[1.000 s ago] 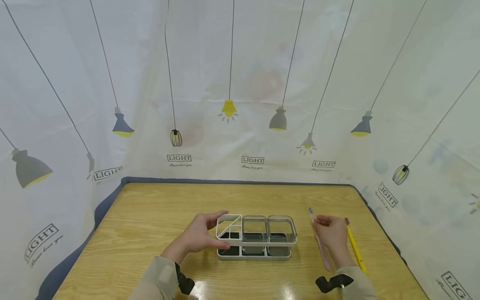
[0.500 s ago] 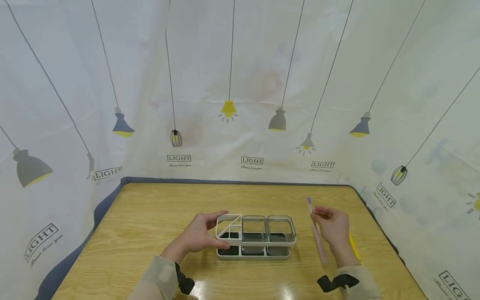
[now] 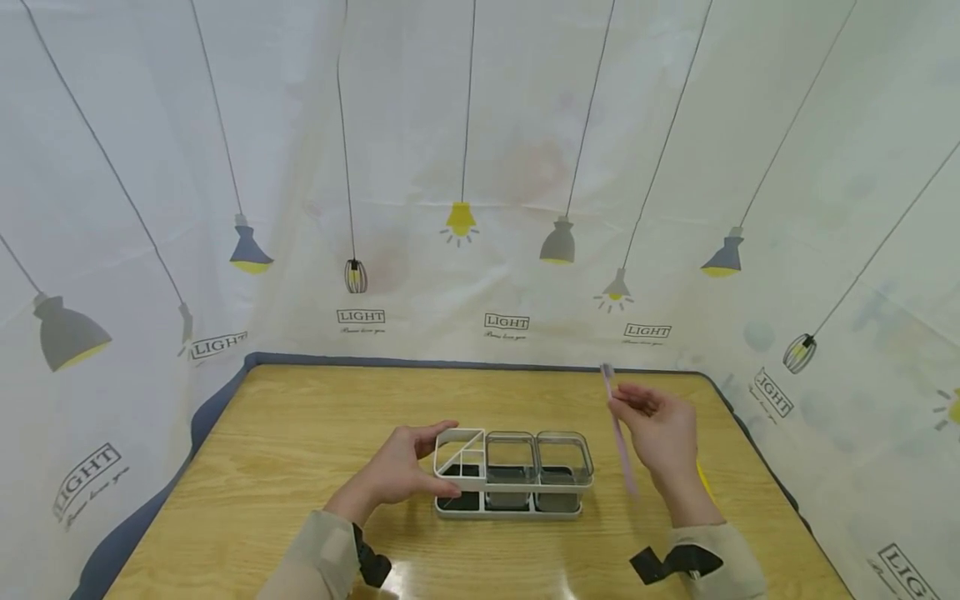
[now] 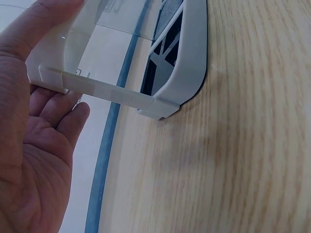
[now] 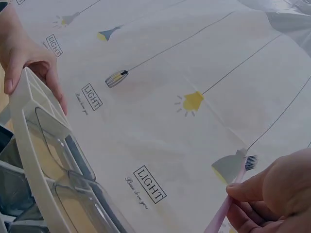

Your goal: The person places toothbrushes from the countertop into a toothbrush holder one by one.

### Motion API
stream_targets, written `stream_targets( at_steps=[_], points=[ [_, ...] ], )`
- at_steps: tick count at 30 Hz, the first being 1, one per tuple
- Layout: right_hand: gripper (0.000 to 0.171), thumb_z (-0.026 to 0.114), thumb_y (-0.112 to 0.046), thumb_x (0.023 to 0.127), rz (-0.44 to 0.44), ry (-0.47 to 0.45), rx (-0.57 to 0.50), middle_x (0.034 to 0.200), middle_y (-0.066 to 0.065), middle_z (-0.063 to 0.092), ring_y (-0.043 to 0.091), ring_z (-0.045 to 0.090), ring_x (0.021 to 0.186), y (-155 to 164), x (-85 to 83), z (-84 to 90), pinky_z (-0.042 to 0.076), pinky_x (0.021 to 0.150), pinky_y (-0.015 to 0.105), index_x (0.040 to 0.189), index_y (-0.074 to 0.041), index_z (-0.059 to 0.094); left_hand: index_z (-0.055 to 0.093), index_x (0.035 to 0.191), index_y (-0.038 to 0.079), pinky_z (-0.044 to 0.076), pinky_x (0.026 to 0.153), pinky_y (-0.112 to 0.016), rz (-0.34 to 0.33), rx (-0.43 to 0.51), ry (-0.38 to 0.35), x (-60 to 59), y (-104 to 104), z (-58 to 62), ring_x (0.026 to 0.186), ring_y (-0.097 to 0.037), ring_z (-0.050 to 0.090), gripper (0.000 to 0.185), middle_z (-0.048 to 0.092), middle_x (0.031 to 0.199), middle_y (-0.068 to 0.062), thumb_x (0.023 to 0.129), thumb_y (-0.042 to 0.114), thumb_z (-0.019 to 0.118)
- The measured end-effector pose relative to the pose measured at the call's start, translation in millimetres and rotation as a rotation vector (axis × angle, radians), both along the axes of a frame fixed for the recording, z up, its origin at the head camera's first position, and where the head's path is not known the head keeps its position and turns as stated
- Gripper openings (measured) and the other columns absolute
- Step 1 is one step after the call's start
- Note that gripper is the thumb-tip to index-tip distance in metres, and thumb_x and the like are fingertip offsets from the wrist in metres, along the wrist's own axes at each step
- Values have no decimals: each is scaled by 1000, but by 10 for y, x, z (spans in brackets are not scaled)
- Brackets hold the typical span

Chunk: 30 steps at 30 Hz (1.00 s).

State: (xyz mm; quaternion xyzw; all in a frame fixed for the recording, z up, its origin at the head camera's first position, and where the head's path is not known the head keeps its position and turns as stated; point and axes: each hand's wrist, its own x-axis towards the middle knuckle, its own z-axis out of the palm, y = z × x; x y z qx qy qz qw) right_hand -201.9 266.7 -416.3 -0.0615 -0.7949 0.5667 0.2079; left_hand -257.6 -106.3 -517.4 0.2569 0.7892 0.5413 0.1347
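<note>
Now higher: right hand [image 3: 662,425] pinching pink toothbrush [image 3: 619,433], left hand [image 3: 401,468] still clasping white organizer [image 3: 512,477].

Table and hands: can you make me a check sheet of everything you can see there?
Surface: wooden table with a dark blue edge.
Job's things: white organizer with two clear cups standing on the table; pink toothbrush lifted off the table, bristle end up.
Clutter: a yellow object lying behind the right hand, mostly hidden.
Hands: left hand grips the organizer's left end; right hand pinches the toothbrush.
Cables: nothing seen; black straps at both wrists.
Surroundings: white curtain printed with hanging lamps and the word LIGHT, around three sides.
</note>
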Motion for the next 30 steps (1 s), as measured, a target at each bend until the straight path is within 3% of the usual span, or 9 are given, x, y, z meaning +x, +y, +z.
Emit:
stream_targets(
  at_steps=[11, 22, 30],
  points=[
    [24, 79, 8, 92, 47, 108, -184, 109, 23, 75, 14, 72, 90, -303, -11, 231, 61, 79, 22, 114, 12, 73, 55, 156, 21, 43, 115, -49, 6, -3, 6, -2, -18, -4, 144, -33, 49, 96, 47, 160, -13, 73, 33, 101],
    [23, 77, 14, 89, 87, 226, -300, 103, 21, 75, 17, 73, 90, -653, -99, 266, 62, 79, 26, 112, 13, 74, 54, 157, 20, 44, 114, -47, 9, -20, 8, 5, 10, 2, 144, -33, 49, 97, 47, 161, -12, 72, 35, 101],
    [22, 77, 19, 86, 143, 286, -442, 97, 16, 77, 19, 74, 89, -1013, -163, 232, 62, 79, 26, 108, 18, 71, 55, 156, 18, 44, 114, -48, 8, 3, 8, 7, -7, 0, 144, -33, 49, 96, 48, 160, -13, 72, 30, 101]
  ],
)
